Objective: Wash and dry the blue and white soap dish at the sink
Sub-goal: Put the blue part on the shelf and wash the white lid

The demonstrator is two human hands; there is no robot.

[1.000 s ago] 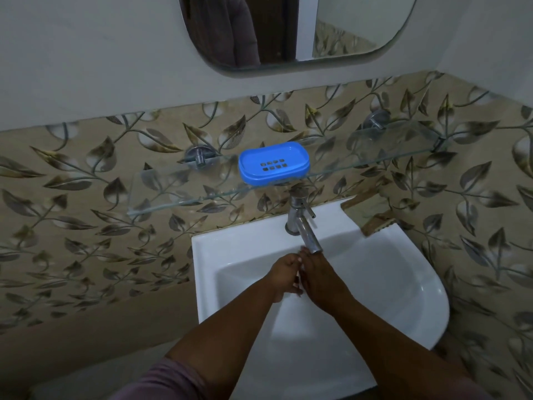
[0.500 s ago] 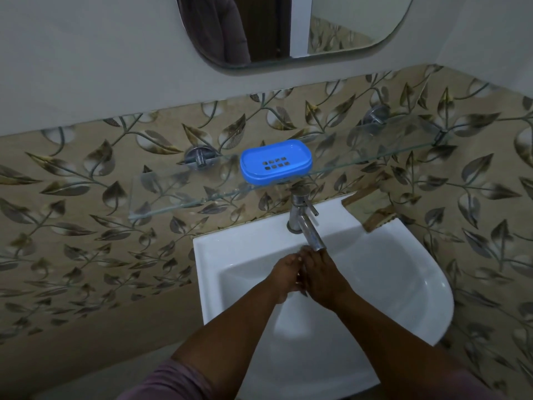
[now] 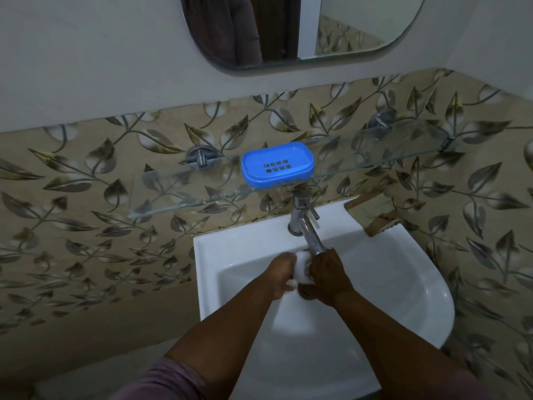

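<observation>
The blue soap dish tray point(image 3: 277, 164), with its slotted drain holes, lies on the glass shelf point(image 3: 178, 192) above the sink. Both my hands are down in the white sink point(image 3: 403, 284), just under the spout of the chrome tap point(image 3: 302, 217). My left hand point(image 3: 280, 277) and my right hand point(image 3: 328, 280) are pressed together, with their fingers curled round a small white piece point(image 3: 301, 268). Most of that piece is hidden between them. I cannot tell whether water is running.
A mirror point(image 3: 288, 30) hangs on the wall above the shelf. Leaf-patterned tiles cover the wall behind and to the right of the sink. The drain point(image 3: 305, 295) peeks out below my right hand.
My hands have stayed under the spout and parted a little, so the white piece now shows between them. The blue tray has not moved.
</observation>
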